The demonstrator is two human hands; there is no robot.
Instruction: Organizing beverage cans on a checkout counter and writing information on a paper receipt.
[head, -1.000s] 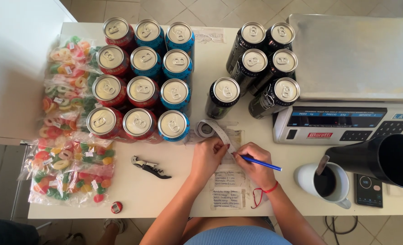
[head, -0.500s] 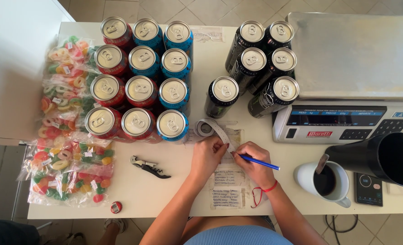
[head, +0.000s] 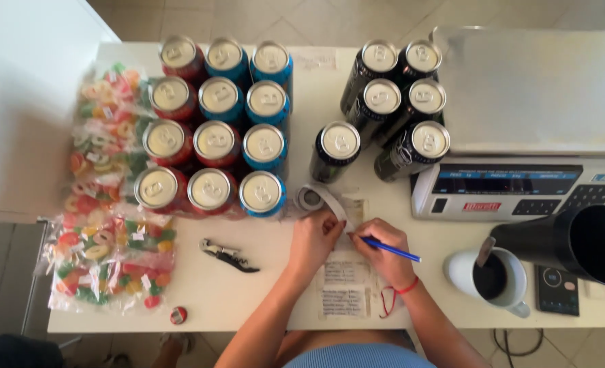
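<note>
My right hand (head: 384, 251) grips a blue pen (head: 392, 250) with its tip on a strip of white paper labels (head: 343, 285) at the table's front edge. My left hand (head: 314, 240) pinches the strip just left of the pen tip. A curled roll of the label strip (head: 314, 197) lies above my left hand. A red band circles my right wrist.
Red and blue drink cans (head: 215, 140) stand in a block at back left, black cans (head: 383, 101) in the middle. A weighing scale (head: 520, 129) fills the right. Candy bags (head: 108, 197) lie left. A corkscrew (head: 229, 254), a white mug (head: 488, 278) and a black cone-shaped cup (head: 575, 242) sit nearby.
</note>
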